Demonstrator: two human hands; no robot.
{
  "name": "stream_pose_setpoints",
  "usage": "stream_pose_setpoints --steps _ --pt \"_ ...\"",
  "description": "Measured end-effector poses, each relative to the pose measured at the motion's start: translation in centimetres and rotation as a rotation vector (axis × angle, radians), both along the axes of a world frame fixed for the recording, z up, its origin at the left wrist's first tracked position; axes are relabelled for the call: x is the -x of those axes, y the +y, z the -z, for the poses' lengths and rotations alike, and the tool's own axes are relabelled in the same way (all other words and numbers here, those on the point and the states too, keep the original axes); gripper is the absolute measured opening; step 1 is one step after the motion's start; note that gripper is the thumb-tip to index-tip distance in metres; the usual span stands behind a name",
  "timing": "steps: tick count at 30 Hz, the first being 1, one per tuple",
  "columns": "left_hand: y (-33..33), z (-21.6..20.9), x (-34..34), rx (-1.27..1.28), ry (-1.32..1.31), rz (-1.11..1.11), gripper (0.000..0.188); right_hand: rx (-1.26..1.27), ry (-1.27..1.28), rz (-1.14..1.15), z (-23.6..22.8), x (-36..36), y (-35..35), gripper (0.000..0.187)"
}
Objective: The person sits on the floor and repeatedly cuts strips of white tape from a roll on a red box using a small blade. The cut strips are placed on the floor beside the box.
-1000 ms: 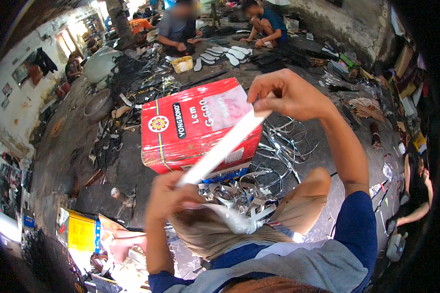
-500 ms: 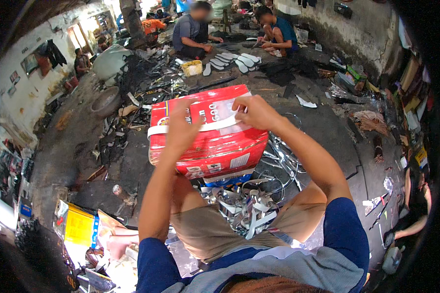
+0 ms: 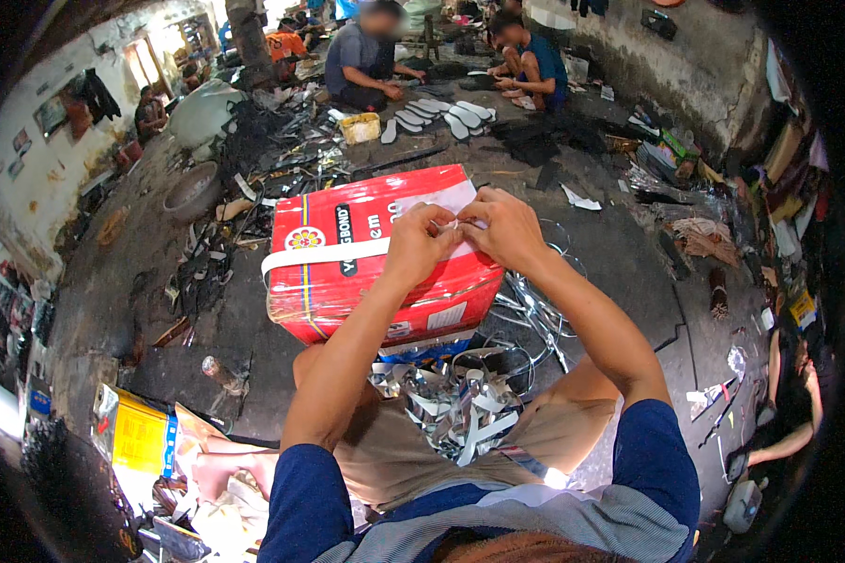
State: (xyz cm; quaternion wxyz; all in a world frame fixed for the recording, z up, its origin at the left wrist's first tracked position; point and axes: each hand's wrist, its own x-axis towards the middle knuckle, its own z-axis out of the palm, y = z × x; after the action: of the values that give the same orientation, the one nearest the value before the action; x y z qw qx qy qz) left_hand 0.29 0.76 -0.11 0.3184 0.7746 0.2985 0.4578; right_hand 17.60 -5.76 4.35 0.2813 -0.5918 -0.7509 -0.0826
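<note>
Left hand: the left hand (image 3: 419, 240) is nearly closed, thumb and bent fingers pinching the white strip close to its right end.
Right hand: the right hand (image 3: 505, 227) is curled beside it, thumb and fingertips drawn together at the same end of the strip; the fingers hide the exact grip.
White strip: the white strip (image 3: 333, 252) lies across the top of the box, passes under the left hand, and bends over the box's left edge.
Red box: the red box (image 3: 371, 296) stands in front of the person, below both hands.
Scraps: shiny scraps (image 3: 462, 405) are heaped between the person's legs.
Tin: a yellow tin (image 3: 139, 436) lies to the person's left.
Farther off: pale soles (image 3: 460, 121) lie on the floor by a yellow tub (image 3: 360, 129), near two seated co-workers.
</note>
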Motion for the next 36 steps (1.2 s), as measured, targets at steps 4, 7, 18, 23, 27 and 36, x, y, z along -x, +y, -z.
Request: stream_pose_setpoints --steps 4,7,18,23,27,36 --pt "-0.4 -0.3 0.3 -0.01 0.049 -0.014 0.02 0.04 0.059 -0.033 0.1 -0.2 0.0 0.016" --pt "-0.6 -0.5 0.3 -0.045 0.034 -0.04 0.019 0.067 0.098 -0.056 -0.2 -0.4 -0.2 0.016" --pt "-0.7 -0.1 0.1 -0.174 0.081 -0.012 0.012 -0.044 -0.017 -0.277 -0.3 -2.0 -0.2 0.013" --pt "-0.3 -0.2 0.4 -0.059 0.106 0.02 0.013 0.092 -0.091 -0.337 -1.3 -2.2 -0.2 0.014" --pt "0.4 0.1 0.6 0.033 0.025 0.069 0.014 0.129 0.071 -0.377 -1.2 -2.6 0.1 0.019" --pt "-0.2 -0.8 0.7 -0.042 0.104 0.026 0.015 0.062 0.187 -0.256 -0.2 -2.0 -0.6 0.02"
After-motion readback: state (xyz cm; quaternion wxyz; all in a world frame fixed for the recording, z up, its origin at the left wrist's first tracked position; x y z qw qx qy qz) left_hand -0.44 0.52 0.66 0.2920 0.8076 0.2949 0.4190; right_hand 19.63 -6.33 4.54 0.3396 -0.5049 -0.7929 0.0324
